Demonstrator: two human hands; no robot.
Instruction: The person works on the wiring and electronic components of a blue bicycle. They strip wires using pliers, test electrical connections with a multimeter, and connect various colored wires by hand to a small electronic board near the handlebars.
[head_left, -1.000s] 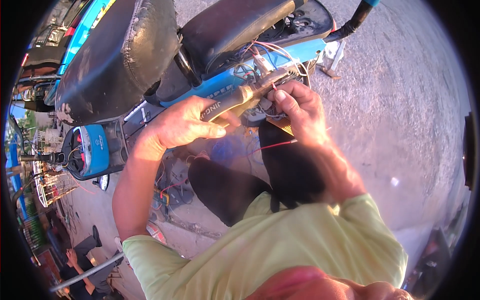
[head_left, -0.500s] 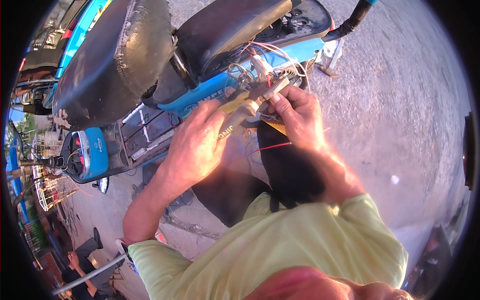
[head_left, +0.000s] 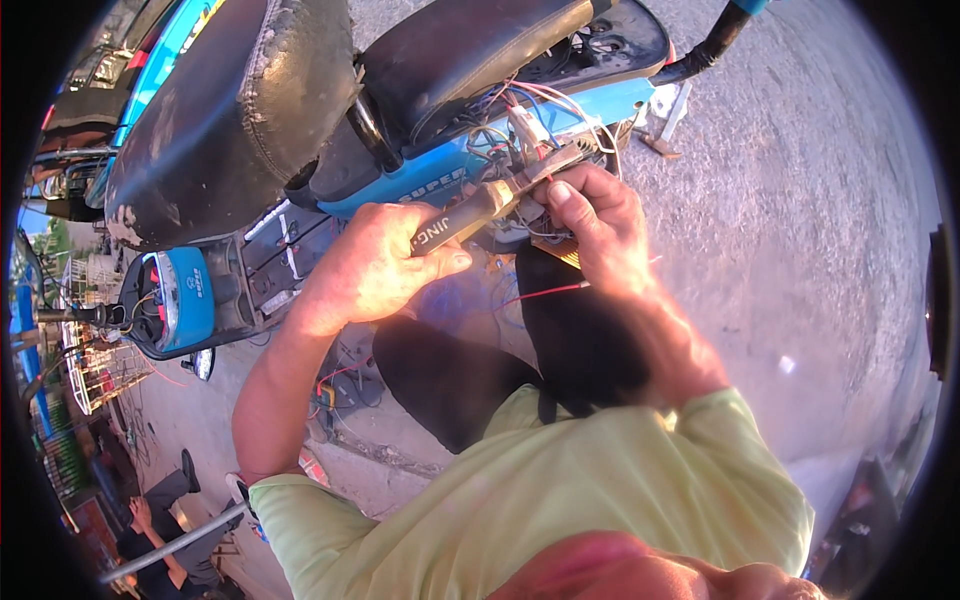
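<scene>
In the middle of the view, my left hand (head_left: pixel 370 262) grips a pair of pliers (head_left: pixel 497 197) by the dark, lettered handle. The jaws of the pliers point up and right, beside the fingertips of my right hand (head_left: pixel 597 218). My right thumb and forefinger are pinched together near a thin reddish wire (head_left: pixel 549 178) at the jaws; exactly what lies between the fingertips is hidden. Around them, a bundle of loose wires (head_left: pixel 535 92) and a white connector (head_left: pixel 527 128) come out of the blue side of an electric scooter (head_left: pixel 440 190). A red wire (head_left: pixel 545 294) hangs below my right hand.
The scooter's black seat (head_left: pixel 215 130) is at upper left, a second black cushion (head_left: pixel 450 60) beyond the wires. Tools and cables (head_left: pixel 340 395) lie on the ground left of my legs. A white wire basket (head_left: pixel 95 380) and a seated person (head_left: pixel 165 520) are at far left.
My left hand has shifted left and slightly down along the pliers, which have swung to a flatter angle with their handles closer together. My right hand has barely moved.
</scene>
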